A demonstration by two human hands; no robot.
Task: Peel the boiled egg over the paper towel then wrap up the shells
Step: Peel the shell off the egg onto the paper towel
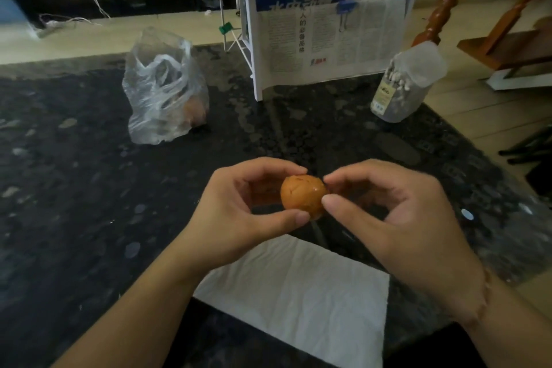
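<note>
A brown boiled egg [301,196] with a cracked shell is held in the air above the dark stone table, a little beyond the far edge of the white paper towel [298,299]. My left hand [239,212] grips the egg between thumb and fingers from the left. My right hand [388,218] pinches the egg's right end with thumb and forefinger. The paper towel lies flat near the table's front edge, under my wrists, with no shell pieces visible on it.
A crumpled clear plastic bag [164,89] with another brown egg inside stands at the back left. A white rack with newspapers [328,39] stands behind, and a clear jar of cotton swabs [403,86] sits at the back right. The table's curved edge [507,158] runs along the right.
</note>
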